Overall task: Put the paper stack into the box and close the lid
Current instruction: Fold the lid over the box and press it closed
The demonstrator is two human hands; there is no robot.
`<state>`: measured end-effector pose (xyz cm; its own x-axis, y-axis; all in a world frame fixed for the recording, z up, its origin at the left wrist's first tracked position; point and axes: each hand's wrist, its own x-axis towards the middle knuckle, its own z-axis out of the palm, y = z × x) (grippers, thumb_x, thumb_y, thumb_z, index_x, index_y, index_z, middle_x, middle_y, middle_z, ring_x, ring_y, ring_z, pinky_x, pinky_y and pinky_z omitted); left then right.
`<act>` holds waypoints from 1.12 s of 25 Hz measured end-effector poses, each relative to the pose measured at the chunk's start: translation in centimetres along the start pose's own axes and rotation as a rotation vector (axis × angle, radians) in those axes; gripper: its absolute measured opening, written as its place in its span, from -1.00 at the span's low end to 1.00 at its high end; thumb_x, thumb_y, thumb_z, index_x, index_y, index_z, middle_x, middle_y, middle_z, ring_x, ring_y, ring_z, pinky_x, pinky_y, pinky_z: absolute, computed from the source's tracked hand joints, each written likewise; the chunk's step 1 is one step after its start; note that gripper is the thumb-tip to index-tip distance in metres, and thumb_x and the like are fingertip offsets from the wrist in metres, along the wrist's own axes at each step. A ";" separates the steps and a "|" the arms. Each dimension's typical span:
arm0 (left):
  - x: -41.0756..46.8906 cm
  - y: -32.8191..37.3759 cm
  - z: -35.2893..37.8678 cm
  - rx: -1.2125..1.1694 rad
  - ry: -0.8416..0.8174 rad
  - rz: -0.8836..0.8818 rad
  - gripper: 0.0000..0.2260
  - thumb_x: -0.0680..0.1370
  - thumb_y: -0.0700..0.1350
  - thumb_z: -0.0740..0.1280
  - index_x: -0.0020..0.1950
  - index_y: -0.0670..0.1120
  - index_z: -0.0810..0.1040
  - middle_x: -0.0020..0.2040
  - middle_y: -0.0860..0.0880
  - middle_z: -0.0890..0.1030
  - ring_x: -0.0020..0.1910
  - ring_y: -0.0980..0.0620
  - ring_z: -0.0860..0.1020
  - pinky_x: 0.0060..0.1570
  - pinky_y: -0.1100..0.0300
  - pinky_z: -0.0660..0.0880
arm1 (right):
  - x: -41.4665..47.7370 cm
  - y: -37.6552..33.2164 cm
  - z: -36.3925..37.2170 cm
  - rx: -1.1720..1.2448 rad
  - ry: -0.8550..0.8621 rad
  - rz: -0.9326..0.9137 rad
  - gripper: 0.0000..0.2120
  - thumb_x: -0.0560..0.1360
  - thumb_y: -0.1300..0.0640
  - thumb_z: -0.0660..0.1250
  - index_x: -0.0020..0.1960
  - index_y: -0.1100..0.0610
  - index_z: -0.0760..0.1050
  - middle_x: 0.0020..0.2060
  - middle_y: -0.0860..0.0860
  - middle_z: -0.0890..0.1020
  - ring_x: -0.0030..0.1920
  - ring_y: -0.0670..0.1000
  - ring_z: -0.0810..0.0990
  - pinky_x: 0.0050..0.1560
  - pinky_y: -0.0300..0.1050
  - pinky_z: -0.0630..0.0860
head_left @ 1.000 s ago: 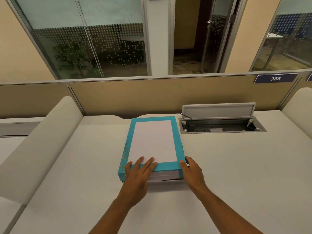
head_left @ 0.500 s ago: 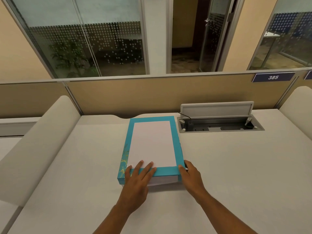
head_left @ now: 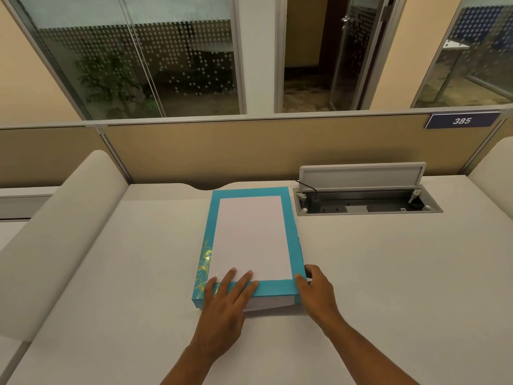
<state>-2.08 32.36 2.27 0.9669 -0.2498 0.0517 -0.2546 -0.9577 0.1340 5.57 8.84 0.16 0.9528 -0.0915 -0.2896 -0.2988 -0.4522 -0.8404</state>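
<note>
Brightness: even, warm indoor light on my tabletop [head_left: 374, 273]; nothing blown out.
Source: it seems to fall from above; no lamp is in view.
Shadows: soft and short under my hands, and at the box [head_left: 290, 290] near edge toward 6 o'clock.
Glare: gold print on the box glints at 9 o'clock.
Distortion: the partition [head_left: 249, 151] bows toward 3 and 9 o'clock.
Focus: sharp nearby; the glass panes [head_left: 166, 59] at 12 o'clock are dim and hazy.

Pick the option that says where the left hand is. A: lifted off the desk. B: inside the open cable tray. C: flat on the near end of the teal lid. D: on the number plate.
C: the left hand lies palm-down across the near border of the teal lid, fingers reaching onto its white panel.
</note>
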 end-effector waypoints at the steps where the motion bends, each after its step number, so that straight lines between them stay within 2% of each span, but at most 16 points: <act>1: -0.2 0.1 0.0 -0.026 -0.005 -0.001 -0.24 0.36 0.05 0.66 0.52 0.12 0.49 0.56 0.05 0.53 0.52 -0.18 0.52 0.45 -0.35 0.44 | 0.1 0.0 0.0 -0.017 0.005 0.009 -0.56 0.68 -0.05 0.30 0.49 0.09 0.38 0.35 0.05 0.56 0.34 0.13 0.58 0.29 0.14 0.65; 3: -0.2 -0.2 -0.5 -0.074 0.050 -0.002 -0.31 0.46 0.32 0.47 0.55 0.18 0.41 0.63 0.09 0.43 0.60 -0.09 0.39 0.56 -0.26 0.24 | 0.3 0.0 -0.1 -0.105 0.054 -0.019 -0.44 0.67 -0.11 0.28 0.59 0.09 0.29 0.51 0.09 0.47 0.47 0.14 0.48 0.43 0.20 0.54; 4: 0.5 -0.8 -1.0 -0.088 0.091 -0.012 -0.34 0.50 0.38 0.37 0.56 0.19 0.40 0.64 0.09 0.40 0.62 -0.05 0.36 0.56 -0.22 0.20 | 0.4 -0.3 -0.1 -0.180 0.078 -0.065 -0.40 0.67 -0.14 0.26 0.61 0.08 0.25 0.56 0.09 0.41 0.52 0.14 0.43 0.50 0.21 0.47; 6: 3.8 -2.5 -2.7 -0.095 0.141 -0.089 -0.38 0.56 0.37 0.28 0.57 0.15 0.41 0.66 0.06 0.38 0.63 -0.05 0.35 0.56 -0.22 0.24 | 0.5 -1.5 0.1 -0.345 0.109 -0.201 -0.35 0.66 -0.22 0.21 0.64 0.05 0.18 0.64 0.06 0.30 0.58 0.13 0.36 0.56 0.19 0.38; 10: 13.7 -6.2 -6.0 -0.181 -0.006 -0.378 -0.33 0.63 0.35 0.23 0.67 0.07 0.26 0.75 -0.06 0.16 0.72 -0.15 0.16 0.67 -0.21 0.13 | 1.6 -5.3 2.1 -0.625 0.128 -0.414 -0.25 0.60 -0.37 0.03 0.67 0.00 0.13 0.69 0.04 0.20 0.62 0.13 0.31 0.59 0.15 0.31; 14: 20.5 -8.2 -5.5 -0.112 -0.111 -0.391 -0.26 0.64 0.39 0.15 0.73 0.08 0.10 0.78 -0.10 -0.03 0.74 -0.24 -0.02 0.69 -0.27 0.01 | 3.9 -6.6 4.0 -0.857 0.010 -0.461 -0.14 0.54 -0.50 -0.19 0.70 -0.05 -0.08 0.73 0.02 -0.05 0.71 0.16 0.00 0.66 0.20 -0.09; 17: 23.4 -8.5 -4.6 -0.075 -0.183 -0.351 -0.23 0.62 0.45 0.10 0.74 0.15 -0.02 0.78 -0.08 -0.10 0.75 -0.24 -0.10 0.69 -0.30 -0.07 | 5.5 -6.4 4.5 -0.885 0.007 -0.484 -0.08 0.49 -0.56 -0.29 0.71 -0.08 -0.13 0.73 0.01 -0.14 0.72 0.17 -0.13 0.63 0.22 -0.25; 20: 24.1 -8.8 -3.0 -0.035 -0.229 -0.327 -0.22 0.59 0.50 0.00 0.74 0.22 -0.11 0.78 -0.08 -0.13 0.74 -0.27 -0.12 0.68 -0.33 -0.11 | 6.3 -5.7 4.7 -0.887 0.004 -0.515 -0.05 0.48 -0.60 -0.29 0.71 -0.08 -0.12 0.73 0.00 -0.16 0.71 0.16 -0.21 0.64 0.20 -0.31; 24: 23.7 -9.2 -1.0 0.017 -0.202 -0.319 -0.15 0.48 0.56 -0.19 0.73 0.24 -0.12 0.78 -0.06 -0.11 0.75 -0.26 -0.12 0.68 -0.34 -0.11 | 6.5 -4.8 5.0 -0.877 0.002 -0.527 -0.06 0.51 -0.59 -0.20 0.71 -0.06 0.01 0.73 0.04 -0.02 0.72 0.17 -0.09 0.67 0.22 -0.18; 28: 23.8 -9.6 0.0 0.034 -0.155 -0.304 -0.13 0.45 0.57 -0.26 0.72 0.26 -0.11 0.78 -0.06 -0.09 0.75 -0.26 -0.10 0.68 -0.35 -0.09 | 6.6 -4.3 5.4 -0.880 0.013 -0.528 -0.08 0.53 -0.58 -0.13 0.70 -0.05 0.07 0.72 0.04 0.07 0.71 0.18 -0.01 0.66 0.24 -0.13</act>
<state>23.33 35.59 2.21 0.9901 0.0314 -0.1371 0.0435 -0.9953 0.0866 12.85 14.93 -0.61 0.9533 0.3006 0.0295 0.2994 -0.9275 -0.2238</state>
